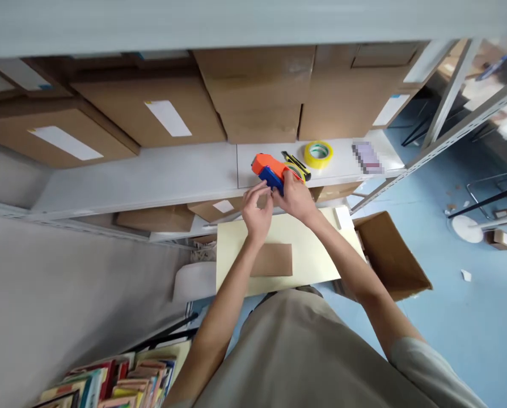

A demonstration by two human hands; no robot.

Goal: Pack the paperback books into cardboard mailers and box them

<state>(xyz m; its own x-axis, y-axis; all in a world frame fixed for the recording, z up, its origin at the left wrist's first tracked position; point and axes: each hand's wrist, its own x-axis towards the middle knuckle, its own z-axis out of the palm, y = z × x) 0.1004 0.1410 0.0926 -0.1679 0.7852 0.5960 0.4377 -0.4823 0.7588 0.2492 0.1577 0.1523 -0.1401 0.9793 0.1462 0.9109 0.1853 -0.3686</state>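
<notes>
My right hand [298,198] is wrapped round an orange and blue tape dispenser [265,164], held up in front of the shelf. The thumb and fingertips of my left hand [257,214] are pinched together just under the blue part; whatever is between them is too small to make out. Behind the dispenser, a black and yellow utility knife [298,163] lies on the shelf [185,170]. To its right is a yellow roll of tape [319,162].
Cardboard boxes [262,122] line the back of the shelf. A blurred-out flat item [367,157] lies at its right end. Below my arms, a pale table [236,272] bears a flat brown cardboard piece [274,259]. An open carton [392,255] stands to the right, books [121,385] at lower left.
</notes>
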